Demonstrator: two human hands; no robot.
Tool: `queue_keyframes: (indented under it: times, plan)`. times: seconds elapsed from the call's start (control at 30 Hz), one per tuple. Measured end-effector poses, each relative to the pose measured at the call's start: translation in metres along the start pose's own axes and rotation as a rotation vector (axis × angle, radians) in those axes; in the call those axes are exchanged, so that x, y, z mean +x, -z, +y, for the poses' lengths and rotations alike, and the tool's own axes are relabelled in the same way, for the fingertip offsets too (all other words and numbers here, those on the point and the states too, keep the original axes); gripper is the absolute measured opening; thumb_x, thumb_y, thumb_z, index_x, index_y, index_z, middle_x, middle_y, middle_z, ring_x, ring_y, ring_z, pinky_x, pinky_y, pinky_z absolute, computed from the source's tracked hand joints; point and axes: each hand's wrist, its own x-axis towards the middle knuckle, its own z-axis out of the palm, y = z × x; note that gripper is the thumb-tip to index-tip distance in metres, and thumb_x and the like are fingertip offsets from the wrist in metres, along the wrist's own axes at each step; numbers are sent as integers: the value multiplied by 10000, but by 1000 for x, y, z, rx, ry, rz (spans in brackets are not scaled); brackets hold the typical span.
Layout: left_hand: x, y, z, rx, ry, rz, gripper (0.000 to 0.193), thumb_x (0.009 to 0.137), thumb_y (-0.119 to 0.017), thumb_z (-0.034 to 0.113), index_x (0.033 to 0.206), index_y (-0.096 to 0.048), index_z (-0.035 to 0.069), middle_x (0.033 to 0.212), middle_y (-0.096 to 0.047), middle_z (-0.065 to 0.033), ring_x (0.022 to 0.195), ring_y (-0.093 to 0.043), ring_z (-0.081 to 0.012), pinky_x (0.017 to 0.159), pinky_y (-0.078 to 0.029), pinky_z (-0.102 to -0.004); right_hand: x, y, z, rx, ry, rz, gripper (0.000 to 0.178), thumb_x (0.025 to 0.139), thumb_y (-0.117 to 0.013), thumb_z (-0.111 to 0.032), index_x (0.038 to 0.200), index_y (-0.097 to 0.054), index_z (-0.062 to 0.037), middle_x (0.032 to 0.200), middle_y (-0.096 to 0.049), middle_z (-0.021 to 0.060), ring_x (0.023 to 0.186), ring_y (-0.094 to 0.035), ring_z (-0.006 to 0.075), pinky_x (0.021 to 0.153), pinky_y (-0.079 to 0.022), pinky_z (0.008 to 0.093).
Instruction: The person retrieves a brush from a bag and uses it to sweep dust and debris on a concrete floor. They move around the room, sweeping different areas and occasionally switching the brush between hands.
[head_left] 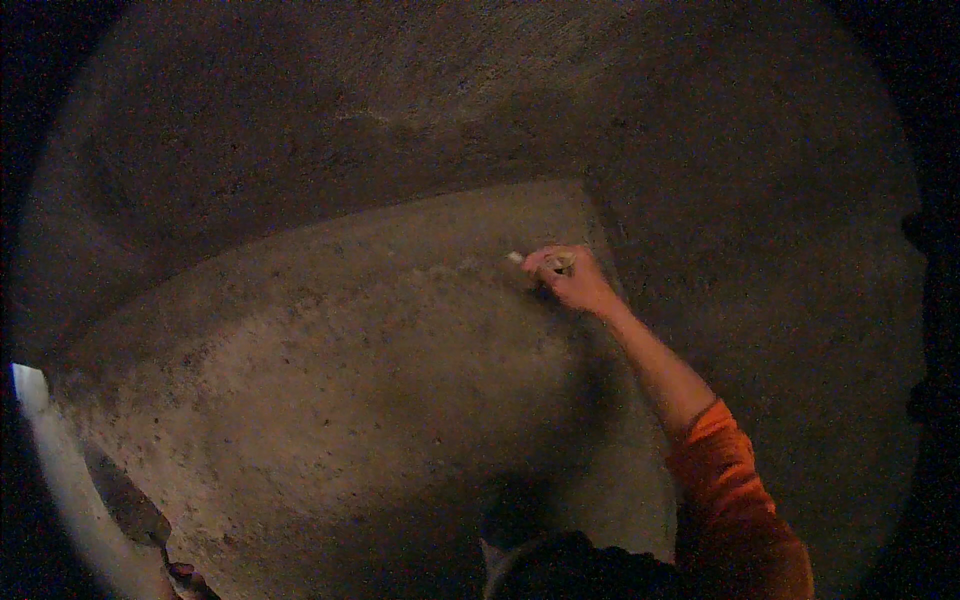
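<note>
My right hand [575,280], with an orange sleeve behind it, reaches up to a rough grey-brown wall surface [330,380]. Its fingers are closed around a small tool with a pale tip [515,257]; most of the tool is hidden by the hand, and its kind cannot be made out. The tip is at the upper right part of the lighter wall patch. At the lower left edge, the dark blade of a trowel [130,500] shows against the wall. A small, dim part of my left hand [185,580] appears at its handle, mostly cut off by the frame.
The lighter patch ends in a curved upper edge and a corner near my right hand. Darker, rough surface [780,300] lies beyond it. A dark rounded shape [580,570] stands at the bottom middle. A bright spot [28,385] shows at the far left.
</note>
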Motion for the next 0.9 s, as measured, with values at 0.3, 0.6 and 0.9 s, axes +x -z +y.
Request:
queue_keyframes:
  times: [0.3,0.6,0.9]
  plan:
    - [14,19,-38,-511,-135,-379,229,841,-639,7,1069,-619,14,1007,-605,-104,1007,-557,-225,917,-417,-399,35,-41,-40,-375,-27,-38,148,862,-667,-109,981,-754,-122,938,-727,190,846,-712,315,745,-543,367]
    - [2,19,-75,-549,-251,-262,233,922,-668,109,1135,-619,26,1005,-618,-85,960,-561,-179,829,-449,-330,35,-3,5,-371,-198,203,228,801,-640,-64,993,-754,-108,921,-721,174,858,-675,388,803,-548,476]
    - [8,1,-87,-516,-104,-304,218,932,-650,91,1146,-632,54,1014,-646,-88,1033,-592,-248,887,-438,-427,-20,-120,-128,409,25,24,202,867,-673,-169,1037,-745,-87,981,-742,131,889,-699,302,839,-550,402]
